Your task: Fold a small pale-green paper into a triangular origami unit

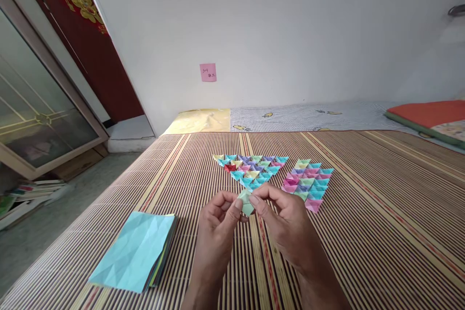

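Observation:
A small piece of folded pale green paper (247,203) is pinched between my two hands, above the mat. My left hand (220,223) grips its left side with thumb and fingers. On its upper right edge, my right hand (283,215) presses with thumb and forefinger. Just beyond my hands lies a triangular group of folded paper boats (250,168) in blue, yellow, purple, green, pink and red. To its right sits a second group of folded paper boats (308,181), partly hidden by my right hand.
A stack of creased paper sheets (136,247), light blue on top, lies left of my hands on the striped bamboo mat (381,232). A pink note (208,72) sticks to the wall behind. Folded orange and green cloth (428,114) lies at the far right.

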The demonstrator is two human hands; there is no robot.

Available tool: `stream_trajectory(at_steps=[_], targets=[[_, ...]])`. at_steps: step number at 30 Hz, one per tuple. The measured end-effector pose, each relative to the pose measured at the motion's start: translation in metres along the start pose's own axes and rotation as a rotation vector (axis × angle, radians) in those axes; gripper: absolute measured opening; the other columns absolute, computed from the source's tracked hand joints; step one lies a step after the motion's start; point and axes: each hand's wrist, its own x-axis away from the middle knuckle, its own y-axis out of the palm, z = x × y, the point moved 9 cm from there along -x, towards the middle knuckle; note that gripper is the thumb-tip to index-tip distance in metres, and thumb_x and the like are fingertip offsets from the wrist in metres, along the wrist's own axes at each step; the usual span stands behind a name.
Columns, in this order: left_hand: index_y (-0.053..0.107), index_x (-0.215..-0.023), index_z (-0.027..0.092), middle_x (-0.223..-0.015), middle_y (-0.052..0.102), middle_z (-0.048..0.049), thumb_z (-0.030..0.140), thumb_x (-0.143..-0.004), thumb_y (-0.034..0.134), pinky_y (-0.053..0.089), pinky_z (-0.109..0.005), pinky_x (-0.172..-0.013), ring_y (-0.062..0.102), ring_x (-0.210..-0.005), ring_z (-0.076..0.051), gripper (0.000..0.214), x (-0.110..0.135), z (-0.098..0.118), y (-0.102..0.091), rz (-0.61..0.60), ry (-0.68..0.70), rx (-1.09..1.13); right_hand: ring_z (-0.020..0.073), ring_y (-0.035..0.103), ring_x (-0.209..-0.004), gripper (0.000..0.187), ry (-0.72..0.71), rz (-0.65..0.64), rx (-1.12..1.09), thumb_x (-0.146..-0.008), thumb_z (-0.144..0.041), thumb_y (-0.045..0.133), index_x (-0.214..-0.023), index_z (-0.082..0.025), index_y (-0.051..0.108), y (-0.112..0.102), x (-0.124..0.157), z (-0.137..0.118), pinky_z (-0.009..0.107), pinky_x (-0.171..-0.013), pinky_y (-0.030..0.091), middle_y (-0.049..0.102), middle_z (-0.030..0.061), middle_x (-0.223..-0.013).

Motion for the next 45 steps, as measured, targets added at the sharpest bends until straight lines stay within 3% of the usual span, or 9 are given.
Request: stream_trajectory(at_steps=[9, 14, 20, 28, 33, 38, 45], targets=[[0.073, -0.081, 0.018, -0.073, 0.067, 0.0008, 0.038, -0.086, 0.081, 0.045, -0.023, -0.069, 0.057, -0.071, -0.012, 0.023, -0.001, 0.001, -0.011, 0.056, 0.009, -0.034, 0.0165, 0.057, -0.072, 0.030, -0.020, -0.100, 0.073, -0.103, -0.037, 0.055, -0.081, -0.021, 0.066, 0.008, 0.001, -0.004, 0.029, -0.068, 0.043, 0.062, -0.0004, -0.076], [0.073, -0.078, 0.018, -0.072, 0.067, 0.0012, 0.033, -0.085, 0.082, 0.046, -0.023, -0.071, 0.057, -0.071, -0.012, 0.019, -0.003, -0.003, -0.018, 0.101, 0.010, 0.080, 0.0197, 0.063, -0.085, 0.039, 0.050, -0.009, -0.024, -0.107, -0.047, 0.048, -0.086, -0.021, 0.068, 0.000, 0.001, 0.003, 0.031, -0.079, 0.047, 0.065, 0.0024, -0.083], [0.074, -0.079, 0.019, -0.073, 0.067, 0.0009, 0.032, -0.086, 0.081, 0.046, -0.024, -0.072, 0.057, -0.072, -0.013, 0.016, -0.001, 0.000, -0.016, 0.097, 0.032, 0.017, 0.0151, 0.049, -0.063, 0.036, 0.049, -0.066, 0.078, -0.103, -0.043, 0.054, -0.076, -0.020, 0.061, 0.011, -0.001, 0.002, 0.029, -0.060, 0.038, 0.054, -0.0019, -0.068], [0.073, -0.080, 0.020, -0.073, 0.066, 0.0017, 0.033, -0.089, 0.079, 0.044, -0.025, -0.071, 0.056, -0.072, -0.014, 0.017, 0.002, 0.003, -0.015, 0.104, 0.070, -0.064, 0.0154, 0.055, -0.068, 0.028, -0.037, -0.054, 0.120, -0.100, -0.033, 0.054, -0.077, -0.020, 0.062, 0.010, 0.000, -0.009, 0.029, -0.065, 0.041, 0.060, -0.0010, -0.072], [0.075, -0.081, 0.019, -0.077, 0.068, 0.0007, 0.034, -0.088, 0.080, 0.045, -0.025, -0.076, 0.058, -0.076, -0.014, 0.017, 0.000, 0.001, -0.010, 0.056, 0.039, -0.051, 0.0164, 0.059, -0.071, 0.024, -0.012, -0.029, 0.069, -0.098, -0.036, 0.061, -0.080, -0.020, 0.066, 0.006, 0.000, -0.006, 0.030, -0.067, 0.044, 0.064, -0.0007, -0.074], [0.071, -0.079, 0.017, -0.075, 0.064, 0.0005, 0.039, -0.087, 0.080, 0.044, -0.024, -0.069, 0.055, -0.072, -0.013, 0.025, 0.000, -0.002, -0.002, 0.007, -0.009, 0.015, 0.0175, 0.058, -0.070, 0.026, 0.010, 0.014, 0.073, -0.098, -0.037, 0.060, -0.079, -0.020, 0.065, 0.004, 0.000, -0.003, 0.031, -0.066, 0.043, 0.064, -0.0001, -0.073], [0.068, -0.076, 0.017, -0.069, 0.060, 0.0017, 0.042, -0.088, 0.080, 0.043, -0.023, -0.065, 0.051, -0.066, -0.012, 0.031, -0.001, 0.001, -0.003, 0.002, -0.015, 0.027, 0.0153, 0.054, -0.066, 0.027, -0.041, -0.106, 0.106, -0.099, -0.032, 0.058, -0.075, -0.020, 0.063, 0.012, 0.001, -0.013, 0.029, -0.062, 0.041, 0.061, -0.0009, -0.070]])
